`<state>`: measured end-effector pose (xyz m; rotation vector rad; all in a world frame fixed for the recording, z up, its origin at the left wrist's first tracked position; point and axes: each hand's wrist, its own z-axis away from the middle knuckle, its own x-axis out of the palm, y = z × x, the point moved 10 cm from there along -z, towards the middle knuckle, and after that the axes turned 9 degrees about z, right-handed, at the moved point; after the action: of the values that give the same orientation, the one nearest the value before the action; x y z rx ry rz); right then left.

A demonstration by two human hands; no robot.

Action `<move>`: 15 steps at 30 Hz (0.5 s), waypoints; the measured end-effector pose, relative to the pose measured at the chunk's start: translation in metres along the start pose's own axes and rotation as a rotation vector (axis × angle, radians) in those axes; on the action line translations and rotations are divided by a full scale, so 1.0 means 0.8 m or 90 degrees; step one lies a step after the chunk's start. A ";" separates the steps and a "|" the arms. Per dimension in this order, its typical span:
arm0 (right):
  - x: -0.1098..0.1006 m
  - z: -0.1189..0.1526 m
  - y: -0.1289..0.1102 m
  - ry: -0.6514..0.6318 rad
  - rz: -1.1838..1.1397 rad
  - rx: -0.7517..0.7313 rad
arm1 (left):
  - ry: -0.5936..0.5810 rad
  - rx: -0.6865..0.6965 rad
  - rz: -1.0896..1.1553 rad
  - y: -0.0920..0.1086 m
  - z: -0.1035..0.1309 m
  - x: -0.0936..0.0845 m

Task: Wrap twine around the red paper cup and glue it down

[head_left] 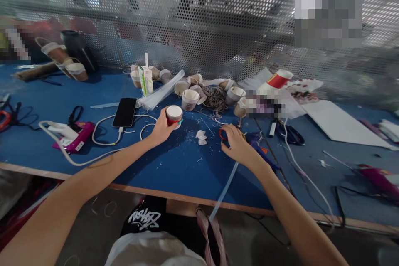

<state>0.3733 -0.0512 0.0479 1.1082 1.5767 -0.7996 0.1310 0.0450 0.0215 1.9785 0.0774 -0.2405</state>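
Fingers (pixel 162 121) of the left hand (pixel 160 129) wrap a small red cup (pixel 173 115) mid-frame, keeping it upright; the right hand (pixel 237 144) pinches a red loop (pixel 222 134) against the blue surface (pixel 174 166)

Blue worktable (pixel 174 166) with wooden edge, perforated metal screen (pixel 218 20) behind, grey floor (pixel 249 237)
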 end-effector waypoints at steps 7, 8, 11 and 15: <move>0.006 -0.025 -0.085 -0.050 0.026 -0.095 | -0.008 -0.011 0.016 0.004 0.005 0.001; 0.010 -0.032 -0.084 -0.054 0.036 -0.088 | -0.012 -0.013 0.017 0.005 0.005 0.002; 0.016 -0.048 -0.057 -0.047 0.070 -0.025 | -0.018 -0.024 0.027 0.004 0.006 0.003; 0.004 -0.057 0.009 -0.004 0.100 0.128 | -0.026 -0.031 0.044 0.004 0.005 0.005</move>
<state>0.3639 -0.0067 0.0576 1.3550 1.4071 -0.8667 0.1350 0.0396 0.0217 1.9228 -0.0116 -0.2322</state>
